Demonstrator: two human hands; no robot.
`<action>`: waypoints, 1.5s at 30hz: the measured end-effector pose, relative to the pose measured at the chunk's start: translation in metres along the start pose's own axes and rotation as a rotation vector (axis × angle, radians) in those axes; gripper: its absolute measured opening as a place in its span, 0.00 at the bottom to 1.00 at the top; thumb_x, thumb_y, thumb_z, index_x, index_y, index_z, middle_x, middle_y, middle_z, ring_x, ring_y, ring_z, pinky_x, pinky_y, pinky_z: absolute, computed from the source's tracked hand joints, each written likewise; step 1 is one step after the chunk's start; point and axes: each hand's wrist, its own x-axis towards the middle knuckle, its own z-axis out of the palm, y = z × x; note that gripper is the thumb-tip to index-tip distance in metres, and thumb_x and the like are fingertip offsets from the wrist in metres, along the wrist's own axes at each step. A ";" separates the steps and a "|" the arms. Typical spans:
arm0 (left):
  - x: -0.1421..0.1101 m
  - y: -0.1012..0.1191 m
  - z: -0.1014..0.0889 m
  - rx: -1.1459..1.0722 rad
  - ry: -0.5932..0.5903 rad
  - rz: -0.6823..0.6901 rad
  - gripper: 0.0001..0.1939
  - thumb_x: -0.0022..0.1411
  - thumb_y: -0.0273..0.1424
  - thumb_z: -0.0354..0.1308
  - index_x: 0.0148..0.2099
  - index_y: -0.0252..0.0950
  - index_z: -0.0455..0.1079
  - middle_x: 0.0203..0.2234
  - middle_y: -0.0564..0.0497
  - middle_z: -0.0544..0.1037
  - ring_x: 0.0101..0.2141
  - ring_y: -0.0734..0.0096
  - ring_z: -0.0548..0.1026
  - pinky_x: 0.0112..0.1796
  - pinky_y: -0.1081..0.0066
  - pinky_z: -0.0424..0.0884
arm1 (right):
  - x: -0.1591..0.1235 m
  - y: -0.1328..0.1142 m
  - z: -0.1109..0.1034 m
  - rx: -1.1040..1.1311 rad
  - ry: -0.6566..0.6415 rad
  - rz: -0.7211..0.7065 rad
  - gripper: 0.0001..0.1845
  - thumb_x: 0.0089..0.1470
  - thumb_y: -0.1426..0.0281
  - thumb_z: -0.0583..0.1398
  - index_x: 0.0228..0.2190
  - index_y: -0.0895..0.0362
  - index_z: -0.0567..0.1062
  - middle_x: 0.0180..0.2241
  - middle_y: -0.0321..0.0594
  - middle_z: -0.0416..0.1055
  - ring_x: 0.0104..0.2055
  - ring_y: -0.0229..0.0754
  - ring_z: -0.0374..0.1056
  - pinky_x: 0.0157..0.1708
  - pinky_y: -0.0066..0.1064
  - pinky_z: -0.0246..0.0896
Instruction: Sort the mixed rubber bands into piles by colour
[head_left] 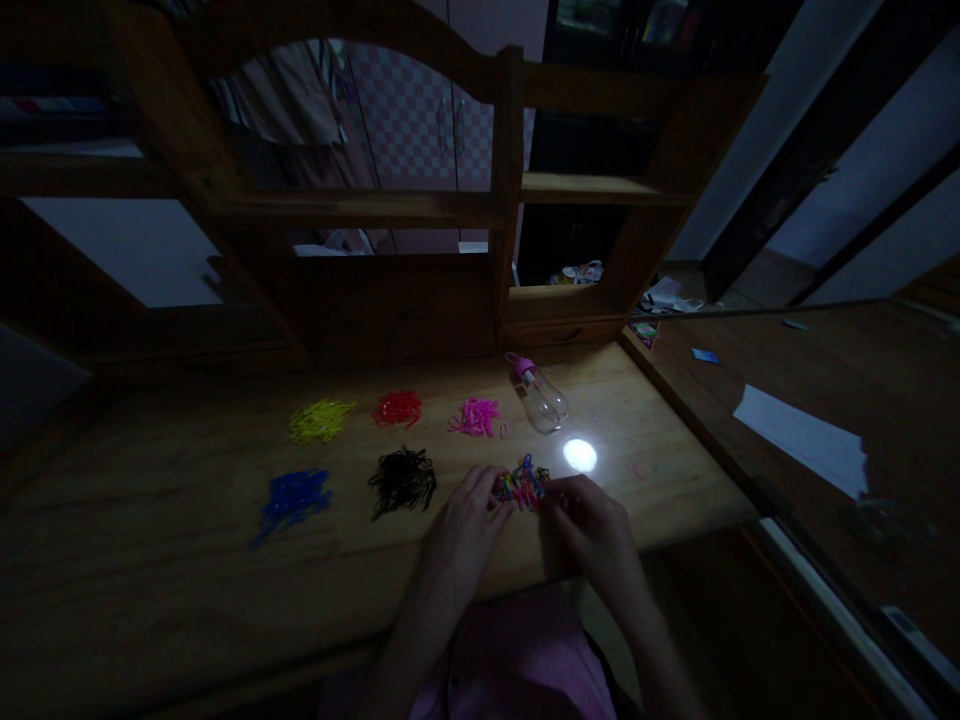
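A small mixed heap of multicoloured rubber bands (529,484) lies on the wooden desk between my two hands. My left hand (477,502) is closed at the heap's left edge, its thumb and bent fingers on some of the bands. My right hand (592,518) pinches at the right edge; its fingertips hide what is in them. Sorted by colour, piles of thin loops lie around: pink (477,417), black (403,481), red (397,408), yellow (320,420) and blue (294,496).
A clear bottle with a pink cap (546,398) lies behind the heap. Beside it a bright light spot (580,455) falls on the desk (165,500). Wooden shelving (397,300) rises along the back. Right of the raised desk edge are white paper (802,438) and a blue card (704,355).
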 end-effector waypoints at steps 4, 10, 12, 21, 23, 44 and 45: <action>0.003 -0.002 0.004 0.024 -0.038 -0.007 0.12 0.59 0.23 0.57 0.45 0.39 0.69 0.38 0.51 0.75 0.36 0.66 0.75 0.38 0.67 0.71 | -0.002 0.005 -0.002 0.009 0.050 0.058 0.07 0.56 0.71 0.58 0.38 0.55 0.75 0.34 0.40 0.75 0.34 0.42 0.71 0.32 0.29 0.64; 0.005 0.000 0.005 0.057 -0.041 -0.009 0.08 0.59 0.23 0.54 0.41 0.38 0.68 0.33 0.50 0.75 0.37 0.63 0.74 0.38 0.67 0.69 | -0.006 0.003 -0.004 0.064 0.096 0.078 0.09 0.59 0.67 0.57 0.39 0.54 0.75 0.36 0.41 0.76 0.35 0.43 0.72 0.33 0.30 0.65; 0.006 -0.001 0.004 0.028 -0.036 -0.017 0.08 0.57 0.23 0.55 0.40 0.37 0.67 0.32 0.50 0.75 0.36 0.64 0.74 0.37 0.67 0.69 | -0.007 0.001 -0.005 0.071 0.117 0.069 0.08 0.60 0.67 0.57 0.39 0.54 0.75 0.36 0.41 0.76 0.36 0.43 0.72 0.34 0.30 0.65; 0.005 -0.001 -0.005 -0.422 -0.014 -0.181 0.10 0.57 0.28 0.60 0.43 0.37 0.69 0.32 0.52 0.77 0.31 0.70 0.77 0.34 0.72 0.72 | -0.002 -0.011 0.000 0.120 0.094 -0.043 0.09 0.60 0.71 0.57 0.41 0.54 0.76 0.38 0.40 0.75 0.36 0.41 0.70 0.33 0.30 0.63; 0.005 0.002 -0.008 -0.613 -0.035 -0.236 0.11 0.58 0.30 0.61 0.44 0.36 0.69 0.33 0.52 0.77 0.33 0.70 0.78 0.34 0.73 0.74 | -0.001 -0.017 0.003 0.158 0.074 -0.064 0.09 0.60 0.71 0.58 0.42 0.54 0.76 0.38 0.41 0.75 0.36 0.41 0.71 0.34 0.30 0.64; -0.011 0.029 -0.041 -0.904 -0.012 -0.351 0.12 0.52 0.33 0.69 0.38 0.35 0.74 0.33 0.49 0.81 0.33 0.67 0.81 0.38 0.68 0.79 | 0.006 -0.044 0.020 0.512 -0.041 0.095 0.07 0.53 0.65 0.64 0.30 0.56 0.78 0.30 0.38 0.76 0.34 0.42 0.74 0.36 0.29 0.67; -0.012 0.031 -0.042 -0.875 -0.003 -0.347 0.12 0.52 0.33 0.69 0.38 0.35 0.75 0.32 0.50 0.81 0.33 0.67 0.81 0.38 0.69 0.79 | 0.006 -0.045 0.021 0.533 -0.051 0.109 0.07 0.53 0.64 0.65 0.30 0.56 0.78 0.30 0.38 0.77 0.34 0.42 0.74 0.36 0.29 0.67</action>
